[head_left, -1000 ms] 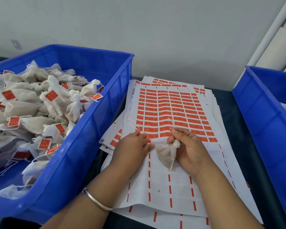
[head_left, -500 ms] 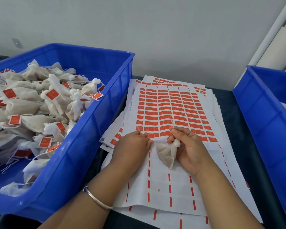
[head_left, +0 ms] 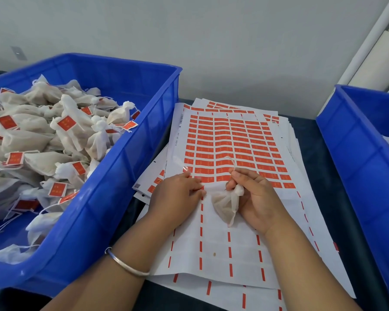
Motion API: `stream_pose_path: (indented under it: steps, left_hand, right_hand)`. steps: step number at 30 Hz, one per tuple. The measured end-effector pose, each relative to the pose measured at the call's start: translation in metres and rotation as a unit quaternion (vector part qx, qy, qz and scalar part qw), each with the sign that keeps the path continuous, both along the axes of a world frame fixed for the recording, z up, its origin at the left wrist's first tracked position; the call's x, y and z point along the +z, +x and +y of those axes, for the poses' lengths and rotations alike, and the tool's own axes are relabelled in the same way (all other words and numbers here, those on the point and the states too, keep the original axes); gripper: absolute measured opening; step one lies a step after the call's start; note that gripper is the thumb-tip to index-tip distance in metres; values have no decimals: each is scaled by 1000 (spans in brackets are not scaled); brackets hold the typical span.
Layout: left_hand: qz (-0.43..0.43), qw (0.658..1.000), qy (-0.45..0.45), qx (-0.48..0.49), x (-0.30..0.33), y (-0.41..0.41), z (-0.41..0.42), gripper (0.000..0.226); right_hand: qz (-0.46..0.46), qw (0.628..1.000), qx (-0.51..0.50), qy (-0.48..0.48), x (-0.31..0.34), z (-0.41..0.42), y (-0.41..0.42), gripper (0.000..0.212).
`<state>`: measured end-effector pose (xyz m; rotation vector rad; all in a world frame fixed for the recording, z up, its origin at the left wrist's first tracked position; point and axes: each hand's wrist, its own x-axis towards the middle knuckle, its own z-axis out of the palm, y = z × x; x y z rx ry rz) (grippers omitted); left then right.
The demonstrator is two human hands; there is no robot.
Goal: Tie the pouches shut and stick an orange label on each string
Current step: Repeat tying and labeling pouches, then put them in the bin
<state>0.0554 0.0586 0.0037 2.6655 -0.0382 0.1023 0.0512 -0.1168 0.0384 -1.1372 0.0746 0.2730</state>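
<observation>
One small off-white pouch [head_left: 226, 204], neck gathered

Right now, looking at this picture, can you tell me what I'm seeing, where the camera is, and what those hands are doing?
The camera sits on a person's head, looking down at their own two hands. The right hand grips a small white pouch by its neck. The left hand picks at the bottom row of orange labels on the top label sheet, one of a stack lying on a dark table. The blue bin on the left holds pouches already tied and labelled. Another blue bin stands at right.
</observation>
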Motion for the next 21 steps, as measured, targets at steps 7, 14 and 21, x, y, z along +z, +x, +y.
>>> stream_pose_path:
  steps: [7, 14, 21]
  left_hand:
    - [-12, 999, 26, -15, -1, 1, 0, 38]
    - [-55, 998, 16, -4, 0, -3, -1, 35]
    - [-58, 996, -46, 42, 2, -3, -3, 21]
  right_hand:
    - [5, 1000, -1, -4, 0, 1, 0, 17]
    - [7, 1000, 0, -9, -1, 1, 0, 13]
    - [8, 1000, -3, -3, 2, 1, -1, 12]
